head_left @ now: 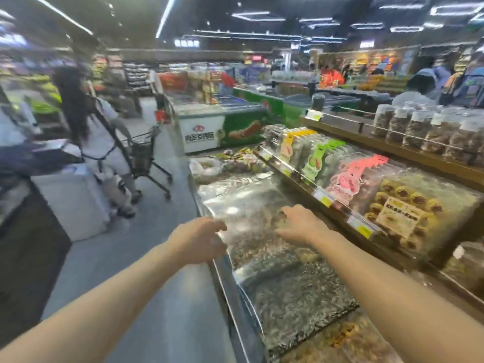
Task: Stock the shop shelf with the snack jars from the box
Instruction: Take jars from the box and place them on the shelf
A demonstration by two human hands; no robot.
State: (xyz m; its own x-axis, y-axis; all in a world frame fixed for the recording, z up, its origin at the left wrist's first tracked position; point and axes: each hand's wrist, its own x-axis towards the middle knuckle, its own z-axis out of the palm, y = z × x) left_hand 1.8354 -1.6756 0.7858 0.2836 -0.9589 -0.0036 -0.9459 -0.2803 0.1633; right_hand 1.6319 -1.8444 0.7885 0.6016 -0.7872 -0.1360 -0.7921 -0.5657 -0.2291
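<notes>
Both hands empty (fingers (288,212) spread) over clear bin lid (251,203)

Motion blur is smearing the whole shop scene. Beyond the fingertips of the left hand (199,238), a shopper (89,127) is showing only as a soft shape. Up and right of the right hand (301,222) fingers, the snack jars (429,129) are running off the frame's right edge, labels unreadable. Both forearms are being cut by the bottom edge.
</notes>
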